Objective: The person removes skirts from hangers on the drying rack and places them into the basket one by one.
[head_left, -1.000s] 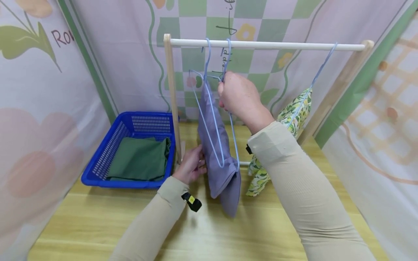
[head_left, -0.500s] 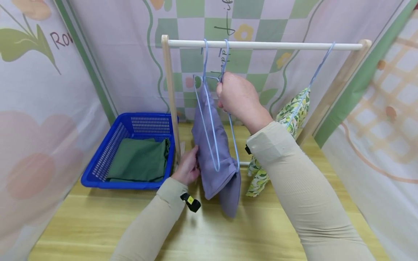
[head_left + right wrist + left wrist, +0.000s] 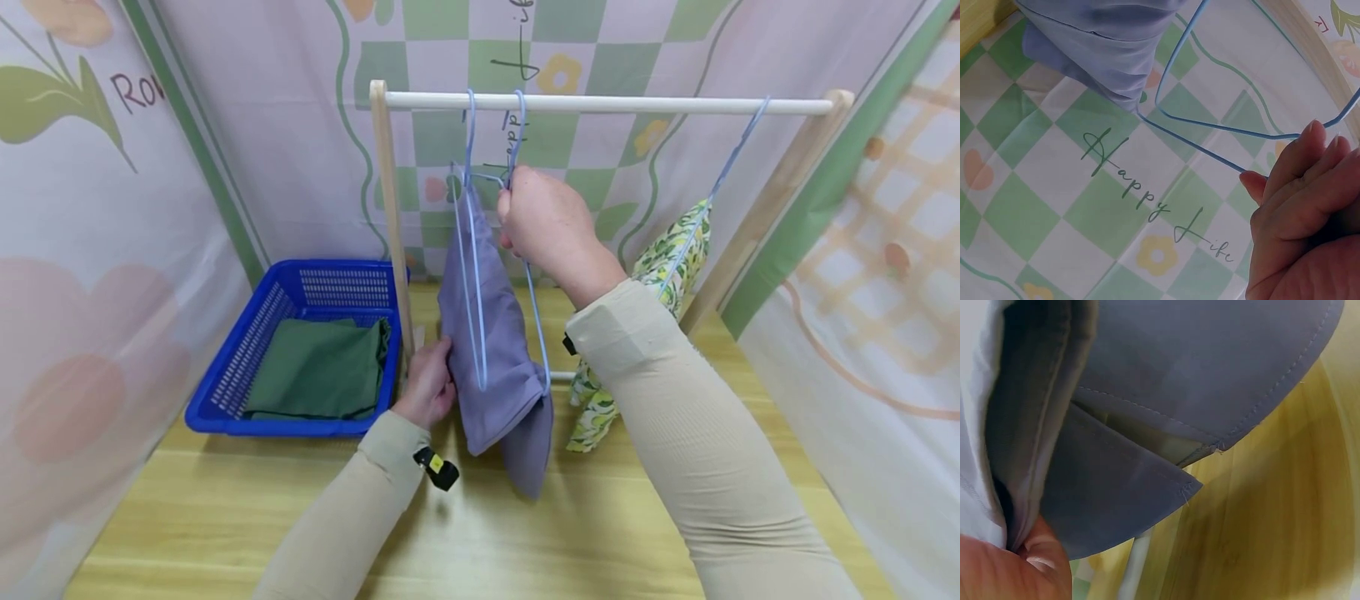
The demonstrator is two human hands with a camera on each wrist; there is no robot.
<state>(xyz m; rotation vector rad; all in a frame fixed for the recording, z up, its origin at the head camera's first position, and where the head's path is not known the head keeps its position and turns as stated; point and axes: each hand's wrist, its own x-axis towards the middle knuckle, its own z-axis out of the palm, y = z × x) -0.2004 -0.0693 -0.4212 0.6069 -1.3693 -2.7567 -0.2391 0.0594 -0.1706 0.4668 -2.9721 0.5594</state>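
A purple-grey hemmed garment (image 3: 491,333) hangs on a light blue wire hanger (image 3: 536,317); its exact kind is unclear. My right hand (image 3: 551,225) grips this hanger just below the hook, which sits on the white rail. Curled fingers and the blue wire show in the right wrist view. My left hand (image 3: 429,385) pinches the garment's left edge, its thumb (image 3: 1044,553) against the cloth; the other fingertips are hidden behind fabric. Just left of the held hanger, a second blue hanger (image 3: 481,333) hangs from the rail in front of the purple cloth.
The white rail (image 3: 637,105) spans a wooden rack. At its right end hangs a lemon-print item (image 3: 678,250) on a blue hanger. A blue basket (image 3: 270,427) with folded green cloth (image 3: 318,367) stands left of the rack on the wooden table (image 3: 225,517).
My left hand has taken hold of the garment's edge and drawn it slightly left. The second hanger's lower end has swung left. My right hand keeps its grip almost in place.
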